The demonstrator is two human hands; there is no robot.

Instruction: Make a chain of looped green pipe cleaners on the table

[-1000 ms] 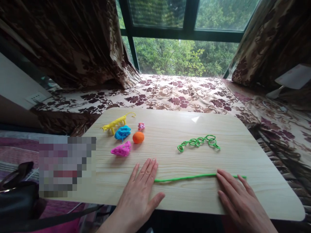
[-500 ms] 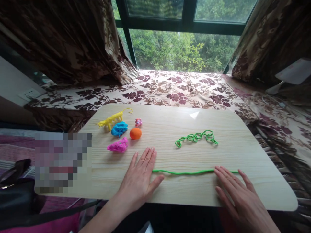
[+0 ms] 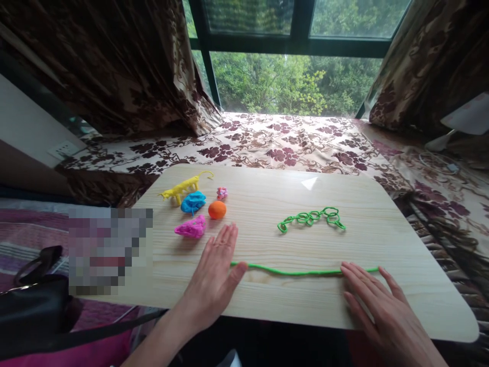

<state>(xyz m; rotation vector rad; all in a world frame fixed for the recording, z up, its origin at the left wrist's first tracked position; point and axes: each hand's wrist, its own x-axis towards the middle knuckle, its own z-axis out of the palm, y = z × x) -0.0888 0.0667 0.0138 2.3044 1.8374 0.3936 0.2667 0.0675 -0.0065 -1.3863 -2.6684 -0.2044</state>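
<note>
A long thin roll of green modelling clay [image 3: 294,273] lies across the near part of the pale wooden table [image 3: 267,306]. Over its left end my left hand [image 3: 216,272] rests with fingers stretched out, hiding that end. My right hand [image 3: 376,298] lies on the roll's right part, fingers extended and somewhat apart; the right tip shows just by its fingers. Neither hand grasps anything. Beyond the roll sits a chain of linked green clay rings [image 3: 313,218].
Left on the table are a yellow clay animal [image 3: 181,188], a blue clay piece [image 3: 193,203], an orange ball [image 3: 217,210], a small pink-and-orange piece [image 3: 222,192] and a magenta clay piece [image 3: 191,227]. A black bag [image 3: 34,311] is beside the table. A lamp [image 3: 468,114] stands far right.
My left hand has slid leftward and slightly away from me along the roll, with more green showing near its thumb. My right hand stays about in place. The view has shifted slightly.
</note>
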